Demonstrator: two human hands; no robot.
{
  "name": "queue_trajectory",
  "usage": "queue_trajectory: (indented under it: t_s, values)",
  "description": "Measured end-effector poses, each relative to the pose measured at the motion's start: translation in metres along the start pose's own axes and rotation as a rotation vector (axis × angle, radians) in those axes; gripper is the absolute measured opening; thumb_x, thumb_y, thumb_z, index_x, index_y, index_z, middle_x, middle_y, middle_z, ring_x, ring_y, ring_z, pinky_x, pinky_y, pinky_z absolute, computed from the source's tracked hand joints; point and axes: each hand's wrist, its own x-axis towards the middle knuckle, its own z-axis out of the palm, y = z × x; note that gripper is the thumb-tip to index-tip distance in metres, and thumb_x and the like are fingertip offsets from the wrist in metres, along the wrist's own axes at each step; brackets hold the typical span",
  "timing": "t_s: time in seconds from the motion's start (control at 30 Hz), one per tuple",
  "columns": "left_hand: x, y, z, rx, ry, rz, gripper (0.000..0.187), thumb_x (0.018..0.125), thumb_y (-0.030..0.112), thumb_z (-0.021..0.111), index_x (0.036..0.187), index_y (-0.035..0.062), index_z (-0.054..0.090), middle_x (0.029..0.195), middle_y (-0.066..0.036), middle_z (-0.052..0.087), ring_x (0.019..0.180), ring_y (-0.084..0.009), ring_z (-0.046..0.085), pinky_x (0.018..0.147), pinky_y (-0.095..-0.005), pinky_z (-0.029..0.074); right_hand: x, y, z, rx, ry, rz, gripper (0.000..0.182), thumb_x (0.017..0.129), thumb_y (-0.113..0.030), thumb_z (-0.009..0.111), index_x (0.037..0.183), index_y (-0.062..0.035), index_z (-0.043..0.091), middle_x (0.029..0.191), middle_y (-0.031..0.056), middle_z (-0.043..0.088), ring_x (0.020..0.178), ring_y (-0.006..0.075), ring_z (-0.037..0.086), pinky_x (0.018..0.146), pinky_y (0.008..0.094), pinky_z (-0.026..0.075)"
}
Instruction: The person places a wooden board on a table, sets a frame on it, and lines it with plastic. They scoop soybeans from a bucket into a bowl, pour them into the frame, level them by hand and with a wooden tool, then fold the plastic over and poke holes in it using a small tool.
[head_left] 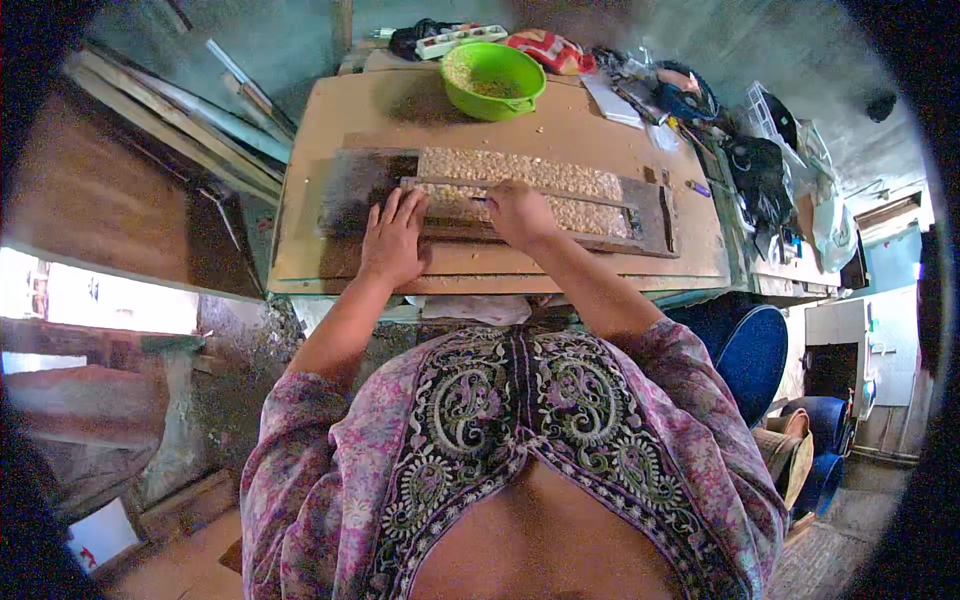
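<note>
A slab of pale, lumpy nut-like pieces (560, 173) lies in a dark wooden tray (655, 232) on the table. Across the slab runs a long, narrow wooden strip (590, 201). My left hand (396, 238) rests with fingers apart on the strip's left end and the tray's near edge. Closed in a grip over the middle of the slab, my right hand (522, 214) holds a small thin tool, probably a knife. Only a short dark bit of the tool (479, 199) shows at the fingers, and the rest is hidden by the hand.
A green bowl (493, 82) with pale pieces inside stands at the table's (340, 110) back. Behind it are a power strip (460, 41) and a red patterned cloth (550, 50). Black bags (757, 180) and clutter line the right side. Blue barrels (752, 350) stand below right.
</note>
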Motion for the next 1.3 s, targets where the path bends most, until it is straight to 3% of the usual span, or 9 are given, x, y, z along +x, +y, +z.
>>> queue_trajectory:
  t_s: [0.1,0.37,0.5,0.6,0.8,1.0,1.07,1.17,1.3]
  values:
    - [-0.002,-0.004,0.011,-0.041,0.057,0.007,0.065,0.067,0.032,0.056,0.123,0.006,0.036,0.133,-0.007,0.024,0.123,-0.0284,0.019,0.097,-0.0472,0.02,0.0,-0.008,-0.006,0.081,0.2,-0.176,0.016,0.076,-0.018,0.05,0.078,-0.0027,0.056,0.083,0.0146,0.056,0.079,0.0326,0.054,0.068,0.0414,0.044]
    - [-0.001,-0.009,0.021,-0.045,0.133,0.035,0.052,0.066,0.031,0.055,0.109,0.0029,0.052,0.131,-0.01,0.027,0.122,-0.0308,0.019,0.096,-0.0487,0.023,0.014,-0.039,-0.008,-0.059,-0.059,-0.14,0.015,0.077,-0.017,0.049,0.08,-0.0044,0.056,0.083,0.0153,0.056,0.079,0.0328,0.054,0.068,0.0402,0.045]
    - [-0.003,-0.009,0.014,-0.055,0.071,0.028,0.052,0.066,0.03,0.055,0.111,0.0048,0.05,0.131,-0.011,0.027,0.122,-0.0316,0.02,0.095,-0.0492,0.024,0.013,-0.043,-0.011,-0.038,-0.088,-0.094,0.015,0.077,-0.017,0.048,0.08,-0.0049,0.056,0.081,0.015,0.056,0.078,0.0325,0.054,0.068,0.0401,0.045]
    - [-0.005,-0.009,0.01,-0.016,0.011,0.035,0.055,0.065,0.029,0.056,0.115,0.0057,0.046,0.13,-0.013,0.027,0.12,-0.0333,0.022,0.094,-0.0492,0.025,0.022,-0.036,0.002,-0.018,0.103,-0.211,0.017,0.077,-0.019,0.047,0.081,-0.0052,0.056,0.079,0.015,0.055,0.077,0.0326,0.054,0.068,0.0401,0.045]
    - [-0.007,-0.01,0.01,-0.096,0.179,0.011,0.061,0.064,0.026,0.057,0.12,0.0107,0.039,0.13,-0.015,0.026,0.118,-0.0354,0.026,0.093,-0.0488,0.026,0.029,-0.052,0.006,0.023,0.123,-0.261,0.017,0.076,-0.02,0.048,0.081,-0.0055,0.056,0.078,0.0139,0.056,0.077,0.0331,0.054,0.068,0.0404,0.045]
    - [-0.008,-0.007,0.005,-0.129,0.192,-0.004,0.065,0.062,0.026,0.058,0.122,0.0121,0.037,0.13,-0.015,0.027,0.118,-0.0354,0.026,0.092,-0.0481,0.027,0.038,-0.046,0.03,0.124,-0.097,0.012,0.016,0.076,-0.018,0.046,0.078,-0.005,0.054,0.079,0.0156,0.056,0.077,0.0337,0.055,0.067,0.0417,0.044]
    - [-0.008,-0.005,0.001,-0.162,0.145,-0.049,0.067,0.062,0.026,0.058,0.123,0.0102,0.036,0.13,-0.015,0.028,0.119,-0.0353,0.025,0.093,-0.0479,0.025,0.037,-0.043,0.03,0.04,0.048,-0.233,0.016,0.076,-0.017,0.046,0.082,-0.0062,0.056,0.076,0.0158,0.056,0.073,0.0347,0.055,0.066,0.0418,0.045]
    - [-0.006,-0.007,0.003,-0.05,0.103,-0.006,0.067,0.063,0.028,0.057,0.123,0.0075,0.035,0.13,-0.016,0.028,0.12,-0.0343,0.024,0.094,-0.048,0.023,0.027,-0.041,0.001,0.068,0.211,-0.283,0.016,0.074,-0.014,0.048,0.084,-0.0068,0.058,0.075,0.0158,0.057,0.069,0.0341,0.055,0.064,0.0404,0.046]
    - [0.013,0.006,0.002,-0.032,0.191,0.022,0.063,0.067,0.034,0.055,0.121,0.0059,0.037,0.13,-0.016,0.027,0.121,-0.0344,0.022,0.095,-0.05,0.021,0.007,0.021,-0.048,0.226,0.413,-0.034,0.014,0.073,-0.015,0.051,0.081,-0.0063,0.059,0.079,0.0162,0.058,0.071,0.0343,0.056,0.062,0.041,0.045]
